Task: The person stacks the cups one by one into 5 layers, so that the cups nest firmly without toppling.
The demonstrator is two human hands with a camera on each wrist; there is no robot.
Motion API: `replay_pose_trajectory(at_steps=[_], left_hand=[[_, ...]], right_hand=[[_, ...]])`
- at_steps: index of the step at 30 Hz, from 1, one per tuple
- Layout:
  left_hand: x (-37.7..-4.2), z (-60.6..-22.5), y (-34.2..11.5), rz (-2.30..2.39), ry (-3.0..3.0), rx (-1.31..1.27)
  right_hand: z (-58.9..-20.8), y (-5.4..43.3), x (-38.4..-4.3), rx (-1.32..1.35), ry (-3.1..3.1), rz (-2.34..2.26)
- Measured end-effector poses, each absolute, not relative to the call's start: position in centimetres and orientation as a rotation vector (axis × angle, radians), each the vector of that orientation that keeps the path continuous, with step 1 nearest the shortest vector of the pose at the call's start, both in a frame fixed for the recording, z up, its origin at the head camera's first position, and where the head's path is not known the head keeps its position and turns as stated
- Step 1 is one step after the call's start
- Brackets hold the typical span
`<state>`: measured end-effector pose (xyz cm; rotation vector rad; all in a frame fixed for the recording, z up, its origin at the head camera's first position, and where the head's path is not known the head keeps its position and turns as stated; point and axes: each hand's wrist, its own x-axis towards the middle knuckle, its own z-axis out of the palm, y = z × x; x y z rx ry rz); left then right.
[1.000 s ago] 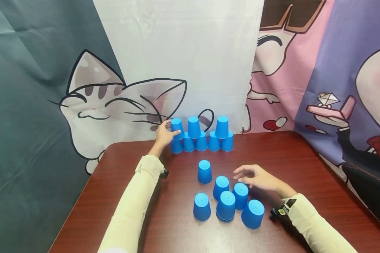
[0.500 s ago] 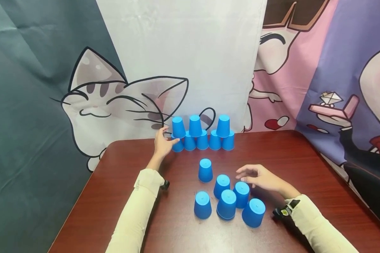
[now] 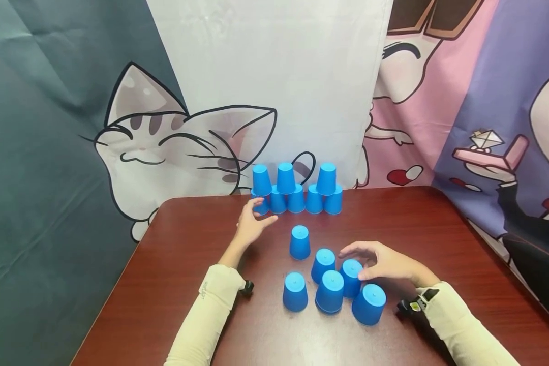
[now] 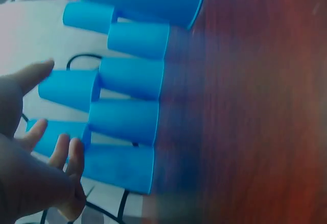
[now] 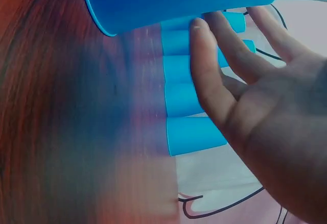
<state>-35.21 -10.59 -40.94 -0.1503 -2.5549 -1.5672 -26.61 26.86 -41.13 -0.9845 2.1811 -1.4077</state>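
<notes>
Upside-down blue cups stand at the table's far side: a lower row with a left upper cup (image 3: 261, 180), a middle upper cup (image 3: 285, 178) and a right upper cup (image 3: 327, 179) bridging it. My left hand (image 3: 249, 224), fingers spread and holding nothing, is in front of the left end of this stack; the left wrist view shows the stacked cups (image 4: 125, 122) beyond the fingers. Nearer me, my right hand (image 3: 386, 262) is beside a blue cup (image 3: 350, 280), thumb at its right side and fingers loosely bent behind it. The right wrist view shows these fingers just below a large near cup (image 5: 179, 4).
More upside-down blue cups stand in the middle: a lone cup (image 3: 299, 243), a front left cup (image 3: 295, 292), a front right cup (image 3: 368, 305), and a cup (image 3: 330, 292) with a second rim under it. A printed cloth (image 3: 274, 76) hangs behind the reddish-brown table (image 3: 174, 254).
My left hand has let go of the left upper cup, which stays on the row, and drawn back toward me. My right hand has come down closer to the nearby cup.
</notes>
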Motion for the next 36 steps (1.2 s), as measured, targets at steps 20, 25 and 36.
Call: replay_pose_trajectory(at_steps=[20,25,36], left_hand=[[-33.2,-41.4,-8.3,-1.533,-2.825,-0.812],[-33.0,-41.4,-7.9,-1.482,-2.831,-0.830],[-32.7,-41.7,-6.9,-1.293,-2.835,-0.811]], right_hand=[[-42.6,26.2,-27.0,-1.044,2.194,-1.496],[-42.8,25.9,-27.1,-1.005,2.282,-1.465],[-41.6,25.7,-27.8,-0.934,2.371,-1.533]])
